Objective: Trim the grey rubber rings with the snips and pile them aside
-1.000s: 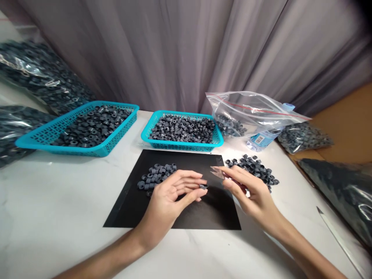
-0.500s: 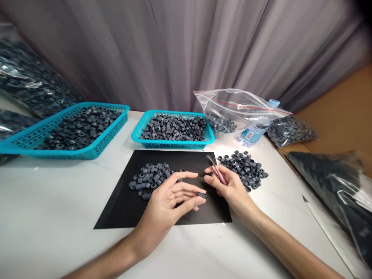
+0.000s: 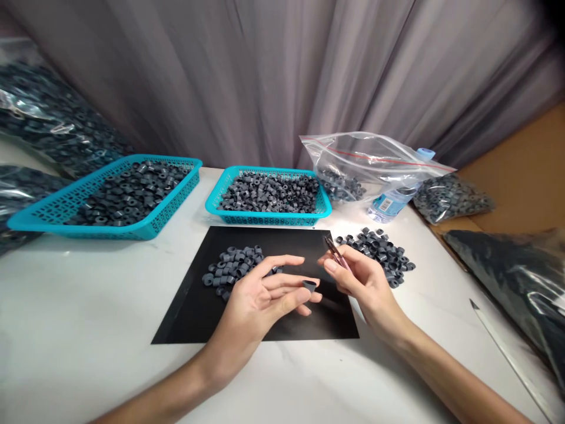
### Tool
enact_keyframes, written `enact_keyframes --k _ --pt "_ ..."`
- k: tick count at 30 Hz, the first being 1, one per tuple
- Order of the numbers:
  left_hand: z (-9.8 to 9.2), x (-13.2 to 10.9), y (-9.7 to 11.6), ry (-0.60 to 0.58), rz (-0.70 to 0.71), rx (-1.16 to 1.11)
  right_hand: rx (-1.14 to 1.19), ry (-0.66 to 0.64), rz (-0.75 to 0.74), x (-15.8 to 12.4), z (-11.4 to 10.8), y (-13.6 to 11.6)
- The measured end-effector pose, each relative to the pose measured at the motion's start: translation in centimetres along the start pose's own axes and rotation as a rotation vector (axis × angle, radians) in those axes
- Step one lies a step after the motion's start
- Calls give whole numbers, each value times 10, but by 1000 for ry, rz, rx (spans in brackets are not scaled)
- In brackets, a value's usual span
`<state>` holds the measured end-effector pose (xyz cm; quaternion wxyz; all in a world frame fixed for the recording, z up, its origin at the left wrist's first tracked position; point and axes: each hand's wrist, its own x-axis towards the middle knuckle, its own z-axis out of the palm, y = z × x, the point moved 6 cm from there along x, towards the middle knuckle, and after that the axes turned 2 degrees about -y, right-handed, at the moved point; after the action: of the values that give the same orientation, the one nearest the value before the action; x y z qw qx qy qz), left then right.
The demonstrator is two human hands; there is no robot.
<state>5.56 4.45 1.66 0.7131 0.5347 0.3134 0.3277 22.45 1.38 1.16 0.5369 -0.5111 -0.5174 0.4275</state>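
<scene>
My left hand [image 3: 260, 300] hovers over the black mat [image 3: 194, 306] and pinches a small grey ring [image 3: 309, 285] between thumb and fingertip, the other fingers spread. My right hand [image 3: 364, 285] grips pink tweezers [image 3: 334, 251], tips pointing up and to the left, a short way right of the ring. A heap of grey rings [image 3: 233, 265] lies on the mat just beyond my left hand. Another heap of rings [image 3: 382, 253] sits on the white table to the right of the mat, close to my right hand.
Two turquoise baskets [image 3: 53, 209] [image 3: 324, 206] full of dark rings stand behind the mat. A clear zip bag [image 3: 375, 159] and a water bottle [image 3: 392, 203] lie at the back right. Plastic bags of rings [image 3: 521, 277] line both sides. A thin blade [image 3: 507, 356] lies at right.
My left hand has tilted the ring upward a little. My right hand has drawn slightly right with the tweezers. The view has shifted a bit.
</scene>
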Motion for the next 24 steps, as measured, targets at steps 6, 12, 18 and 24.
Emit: enact_keyframes --k 6,12,18,24 --pt "0 -1 3 4 12 19 -59 -37 -3 -1 0 -3" --pt "0 0 7 -16 35 47 -11 -120 -6 -1 1 1" --pt "-1 0 5 -60 54 89 17 -140 1 0 3 8" --pt "1 0 0 -91 47 65 31 -148 15 -2 6 8"
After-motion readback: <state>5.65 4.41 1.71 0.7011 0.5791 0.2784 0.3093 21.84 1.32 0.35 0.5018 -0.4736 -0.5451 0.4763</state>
